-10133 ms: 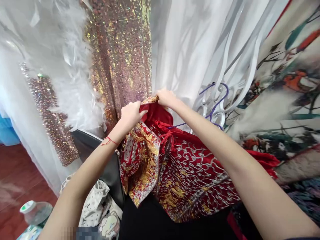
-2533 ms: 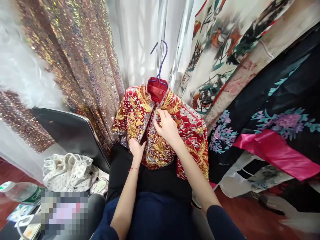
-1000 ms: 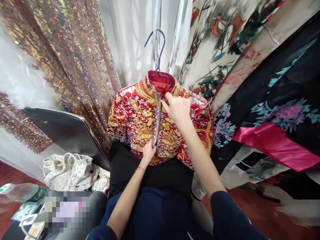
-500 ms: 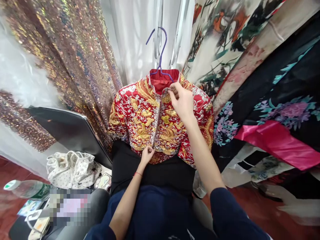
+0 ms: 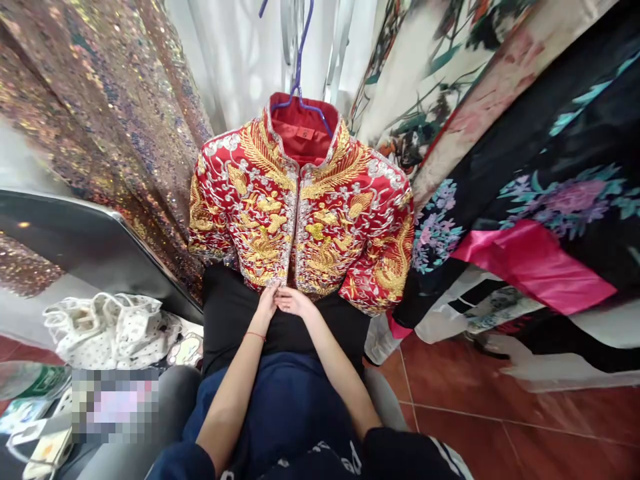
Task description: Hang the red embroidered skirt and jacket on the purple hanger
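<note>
Across the right of my view hang 2 large printed cloths, a black floral fabric (image 5: pixel 565 167) with a pink band, and behind it a pale painted fabric (image 5: pixel 425 73) with birds and branches. To the left hangs a wide sequinned fabric (image 5: pixel 100 113), glinting bronze and gold, with white curtains (image 5: pixel 235 60) between the 2 sides. In the middle, straight ahead of me, a red jacket (image 5: pixel 300 213) thick with gold and silver embroidery hangs on a purple hanger (image 5: pixel 299 73), its front panels closed edge to edge and its red lining showing at the collar. Its lower hem lies against a black garment (image 5: pixel 225 320) beneath it. Red floor tiles (image 5: pixel 475 413) fill the lower right. At lower left sits a white dotted bag (image 5: pixel 110 327). My left hand (image 5: pixel 267 305) and right hand (image 5: pixel 295 303) meet at the centre of the jacket's hem, touching each other. The left fingers point upward, held together against the hem edge; the right fingers are curled loosely at the same spot. I cannot tell whether either hand pinches the cloth.
</note>
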